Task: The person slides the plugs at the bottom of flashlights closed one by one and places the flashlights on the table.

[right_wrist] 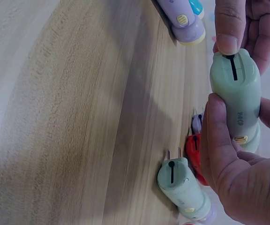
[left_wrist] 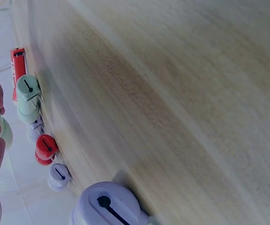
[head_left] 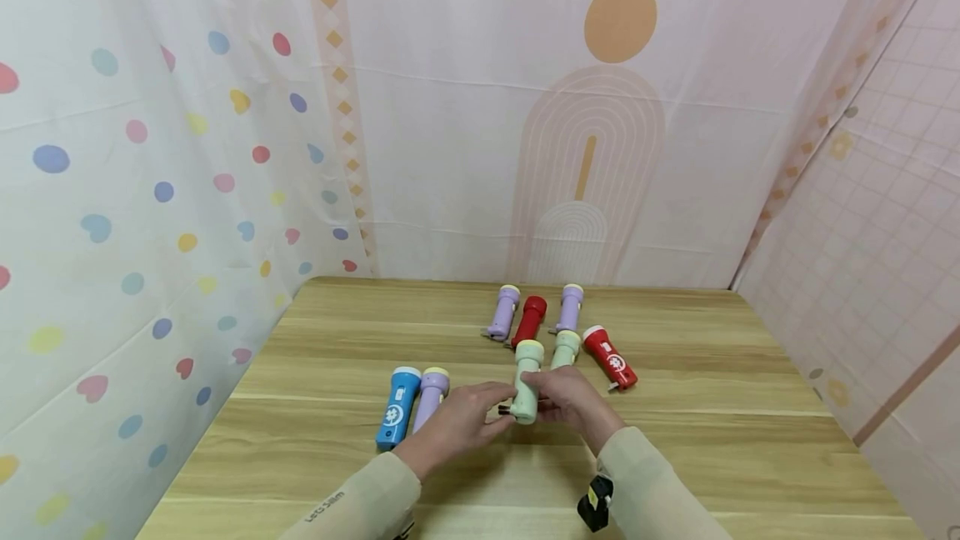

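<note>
One pale green flashlight (head_left: pixel 527 401) was held above the wooden table (head_left: pixel 697 415). The right hand (head_left: pixel 576 402) gripped its barrel, fingers curled along one side. The left hand (head_left: pixel 461 421) was at the plug end — its thumb pressed there, and thumb and fingers seemed to pinch the prongs (head_left: pixel 506 411), though the contact was partly hidden. Behind lay a second green flashlight (head_left: pixel 564 350); farther back, a plain red flashlight (head_left: pixel 529 319) lay between a lavender flashlight (head_left: pixel 504 312) and another lavender one (head_left: pixel 570 308). A red flashlight with a white emblem (head_left: pixel 609 357) lay right; a blue flashlight (head_left: pixel 398 407) and a third lavender flashlight (head_left: pixel 431 398), left.
</note>
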A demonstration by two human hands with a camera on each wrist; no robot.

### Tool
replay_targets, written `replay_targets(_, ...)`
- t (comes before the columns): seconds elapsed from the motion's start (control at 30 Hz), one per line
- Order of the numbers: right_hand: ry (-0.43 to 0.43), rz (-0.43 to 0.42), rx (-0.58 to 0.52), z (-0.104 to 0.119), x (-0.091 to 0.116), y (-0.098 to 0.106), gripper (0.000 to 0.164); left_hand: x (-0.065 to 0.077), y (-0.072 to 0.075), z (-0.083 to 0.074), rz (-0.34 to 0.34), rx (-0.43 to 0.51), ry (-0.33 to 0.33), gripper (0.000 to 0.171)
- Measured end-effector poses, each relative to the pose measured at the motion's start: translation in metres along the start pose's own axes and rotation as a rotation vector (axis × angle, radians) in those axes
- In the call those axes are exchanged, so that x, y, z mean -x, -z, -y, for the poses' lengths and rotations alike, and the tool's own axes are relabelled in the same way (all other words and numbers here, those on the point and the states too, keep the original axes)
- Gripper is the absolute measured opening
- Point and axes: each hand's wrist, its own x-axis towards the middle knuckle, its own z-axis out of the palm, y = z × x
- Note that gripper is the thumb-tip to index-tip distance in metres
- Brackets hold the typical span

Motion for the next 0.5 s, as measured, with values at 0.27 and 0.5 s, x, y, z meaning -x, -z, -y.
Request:
replay_targets(0.27,-0.001,-0.019,0.006,0.0012,0.0012,-0.0033,0.041,0.0002,-0.0008,0.0002,-0.024,-0.030,-0.015,0.034)
replay_targets(0.5,-0.008,-0.021,0.005,0.0009,0.0006,-0.0061,0.042,0.0002,0.0001,0.0001,-0.013,-0.027,0.004,0.033)
